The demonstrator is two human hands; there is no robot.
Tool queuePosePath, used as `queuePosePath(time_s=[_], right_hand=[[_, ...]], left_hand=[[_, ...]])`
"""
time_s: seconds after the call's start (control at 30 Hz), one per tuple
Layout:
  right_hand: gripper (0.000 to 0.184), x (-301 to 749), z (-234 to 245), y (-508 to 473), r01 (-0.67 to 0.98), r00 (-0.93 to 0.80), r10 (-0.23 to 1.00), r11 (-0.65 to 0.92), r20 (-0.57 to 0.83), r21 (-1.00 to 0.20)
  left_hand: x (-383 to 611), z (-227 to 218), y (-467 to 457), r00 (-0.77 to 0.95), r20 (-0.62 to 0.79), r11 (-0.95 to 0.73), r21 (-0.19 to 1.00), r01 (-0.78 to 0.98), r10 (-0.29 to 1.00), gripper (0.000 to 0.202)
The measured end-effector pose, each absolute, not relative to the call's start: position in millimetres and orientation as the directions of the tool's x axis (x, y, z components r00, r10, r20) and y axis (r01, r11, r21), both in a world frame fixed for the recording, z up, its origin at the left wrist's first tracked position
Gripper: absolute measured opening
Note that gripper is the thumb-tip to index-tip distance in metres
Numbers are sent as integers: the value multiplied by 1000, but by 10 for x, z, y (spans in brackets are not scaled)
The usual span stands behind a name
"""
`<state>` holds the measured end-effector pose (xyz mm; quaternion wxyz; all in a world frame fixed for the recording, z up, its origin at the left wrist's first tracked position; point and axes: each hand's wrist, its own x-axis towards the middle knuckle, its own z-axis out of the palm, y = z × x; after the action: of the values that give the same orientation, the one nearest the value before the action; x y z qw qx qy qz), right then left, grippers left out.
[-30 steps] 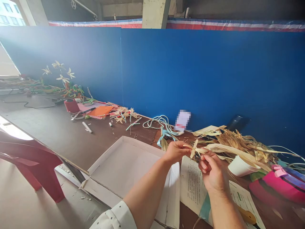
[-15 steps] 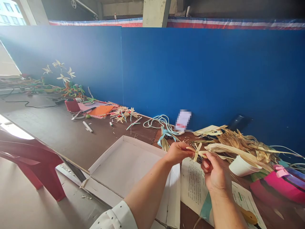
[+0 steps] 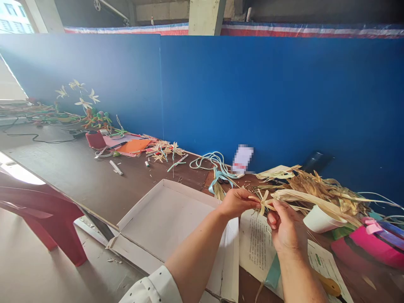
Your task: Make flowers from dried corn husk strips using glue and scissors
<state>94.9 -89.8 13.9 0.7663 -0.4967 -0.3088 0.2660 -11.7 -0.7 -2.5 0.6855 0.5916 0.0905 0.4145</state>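
A small flower of pale corn-husk strips is held between my two hands above a printed sheet. My left hand pinches it from the left side, fingertips pressed together. On the other side my right hand has thumb and fingers closed on the flower's right edge. Behind the hands lies a heap of dry corn husks. A white paper cup lies tilted beside my right hand. Beneath my forearms are the printed sheet and a strip of light blue ribbon.
An opened white cardboard box lies left of my hands. Farther left are orange paper, several husk flowers and a pale blue cord. A pink bag and a yellow-handled tool are at right. A blue partition stands behind.
The flower has shifted slightly to the right and turned a little between my fingers. Both hands keep their hold, almost in place.
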Motion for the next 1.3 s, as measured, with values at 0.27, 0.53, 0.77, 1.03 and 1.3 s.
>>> queuePosePath(time_s=[0.27,0.53,0.77,1.03,1.3], right_hand=[[20,957,138,-900,-112,668,719,351,190,-930],[19,951,145,-899,-119,672,718,346,182,-931],[20,957,135,-885,-122,675,717,341,174,-932],[22,943,158,-917,-108,670,721,331,177,-938],[34,950,158,-899,-169,671,728,333,140,-928]], left_hand=[[-122,-11,-16,634,371,-56,886,-460,679,42],[-115,-23,-10,637,329,-58,912,-407,697,44],[-122,-27,-6,624,335,-70,910,-410,706,39],[-115,-34,4,631,363,-67,894,-442,685,35],[-127,-36,9,628,346,-64,902,-427,697,33]])
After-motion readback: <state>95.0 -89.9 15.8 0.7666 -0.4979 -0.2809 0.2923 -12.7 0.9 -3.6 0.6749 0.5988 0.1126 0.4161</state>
